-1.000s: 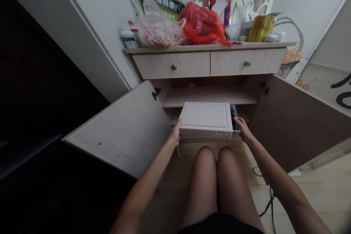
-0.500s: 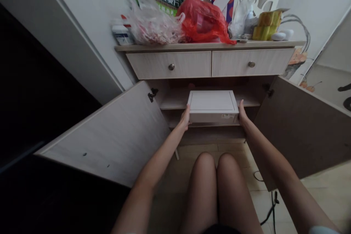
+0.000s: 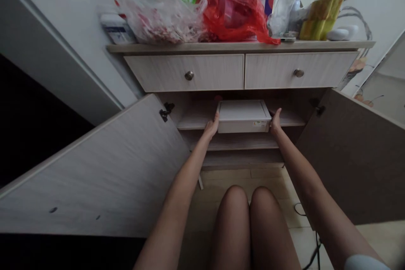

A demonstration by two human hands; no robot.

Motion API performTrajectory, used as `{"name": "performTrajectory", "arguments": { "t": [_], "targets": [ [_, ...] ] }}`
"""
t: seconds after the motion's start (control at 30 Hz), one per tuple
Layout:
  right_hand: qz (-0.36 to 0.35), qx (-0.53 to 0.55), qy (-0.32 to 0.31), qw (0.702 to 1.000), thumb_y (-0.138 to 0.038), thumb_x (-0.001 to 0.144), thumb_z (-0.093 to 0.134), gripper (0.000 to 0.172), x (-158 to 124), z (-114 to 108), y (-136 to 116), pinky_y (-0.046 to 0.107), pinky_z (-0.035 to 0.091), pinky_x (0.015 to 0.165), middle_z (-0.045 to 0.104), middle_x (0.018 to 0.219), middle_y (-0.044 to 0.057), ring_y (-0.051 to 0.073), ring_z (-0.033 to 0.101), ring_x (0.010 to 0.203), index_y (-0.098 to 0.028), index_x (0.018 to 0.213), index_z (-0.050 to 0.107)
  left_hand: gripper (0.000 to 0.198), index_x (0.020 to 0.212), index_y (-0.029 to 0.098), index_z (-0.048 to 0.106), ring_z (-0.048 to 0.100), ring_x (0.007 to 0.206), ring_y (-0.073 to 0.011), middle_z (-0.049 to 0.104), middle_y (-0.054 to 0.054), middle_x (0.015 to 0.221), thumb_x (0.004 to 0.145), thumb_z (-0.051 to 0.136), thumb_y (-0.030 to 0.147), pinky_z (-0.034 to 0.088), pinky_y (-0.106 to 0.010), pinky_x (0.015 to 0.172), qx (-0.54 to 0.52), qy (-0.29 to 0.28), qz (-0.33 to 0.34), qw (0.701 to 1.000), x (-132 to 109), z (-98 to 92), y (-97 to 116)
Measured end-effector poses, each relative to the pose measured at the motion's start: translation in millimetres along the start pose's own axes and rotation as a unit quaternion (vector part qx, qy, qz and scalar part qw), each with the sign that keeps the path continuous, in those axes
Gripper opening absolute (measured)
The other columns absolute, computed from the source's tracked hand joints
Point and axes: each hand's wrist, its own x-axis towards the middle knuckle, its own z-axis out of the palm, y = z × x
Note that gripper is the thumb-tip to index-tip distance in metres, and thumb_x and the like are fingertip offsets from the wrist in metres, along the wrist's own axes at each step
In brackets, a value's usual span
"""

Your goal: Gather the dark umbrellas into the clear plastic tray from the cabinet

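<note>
A white rectangular box (image 3: 243, 112) with a small label on its front sits partly inside the open cabinet, at the level of the upper shelf (image 3: 196, 121). My left hand (image 3: 212, 125) grips its left side, thumb up along the edge. On the opposite side my right hand (image 3: 275, 121) presses against the box's right end, its thumb raised. The fingers of both hands are partly hidden behind and under the box. Whether the box's underside rests fully on the shelf I cannot tell.
The left door (image 3: 104, 173) and right door (image 3: 351, 156) are swung outward on both sides. Above are two drawers (image 3: 190, 65). The cabinet top bears a red plastic bag (image 3: 234, 8), a clear bag (image 3: 164, 21) and a white bottle (image 3: 117, 29). A black cable (image 3: 314, 253) lies on the floor.
The box has moved deeper into the cabinet onto the upper shelf, with both hands still at its sides. My view has come closer to the cabinet.
</note>
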Motion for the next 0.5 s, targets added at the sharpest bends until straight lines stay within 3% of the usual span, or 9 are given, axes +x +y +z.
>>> {"name": "performTrajectory", "arguments": {
  "t": [0.1,0.17,0.23,0.37,0.5],
  "targets": [
    [-0.096,-0.086,0.071,0.989,-0.081,0.084,0.026,0.081,-32.5,-12.4,18.1,0.043,0.045,0.097,0.066,0.119,0.017,0.027,0.062,0.111,-0.016,0.117,0.062,0.068,0.125,0.014,0.065,0.059,0.12,-0.0341,0.067,-0.021,0.122,0.082,0.06,0.066,0.045,-0.044,0.101,0.026,0.09,0.067,0.993,-19.7,5.7,-18.7],
    [-0.16,-0.157,0.07,0.972,-0.077,0.081,0.044,0.074,-52.0,-17.9,30.2,0.042,0.045,0.095,0.068,0.116,0.017,0.027,0.062,0.107,-0.016,0.117,0.062,0.055,0.121,0.015,0.067,0.061,0.118,-0.0316,0.068,-0.019,0.121,0.082,0.068,0.054,0.045,-0.041,0.101,0.027,0.125,0.111,0.986,-30.9,15.7,-29.2],
    [-0.177,-0.21,0.069,0.959,-0.073,0.081,0.048,0.068,-59.5,-19.0,38.1,0.041,0.046,0.092,0.07,0.109,0.017,0.028,0.064,0.1,-0.015,0.111,0.065,0.043,0.115,0.016,0.07,0.065,0.11,-0.0294,0.071,-0.018,0.115,0.083,0.069,0.045,0.046,-0.038,0.096,0.035,0.134,0.107,0.985,-34.3,26.5,-34.6],
    [-0.165,-0.288,0.067,0.941,-0.065,0.086,0.049,0.057,-38.7,-13.0,38.8,0.041,0.045,0.089,0.072,0.103,0.017,0.029,0.066,0.096,-0.014,0.103,0.069,0.032,0.109,0.017,0.073,0.067,0.093,-0.0238,0.075,-0.013,0.101,0.086,0.067,0.039,0.047,-0.031,0.085,0.049,0.121,0.075,0.989,-17.6,39.2,-30.0],
    [-0.144,-0.341,0.049,0.928,-0.057,0.088,0.052,0.048,-7.4,-2.3,32.9,0.041,0.044,0.091,0.073,0.106,0.015,0.029,0.066,0.099,-0.016,0.105,0.07,0.029,0.107,0.017,0.073,0.067,0.094,-0.0242,0.075,-0.014,0.097,0.086,0.066,0.037,0.045,-0.028,0.078,0.042,0.086,0.06,0.994,9.0,42.3,-17.6]
  ]
}}
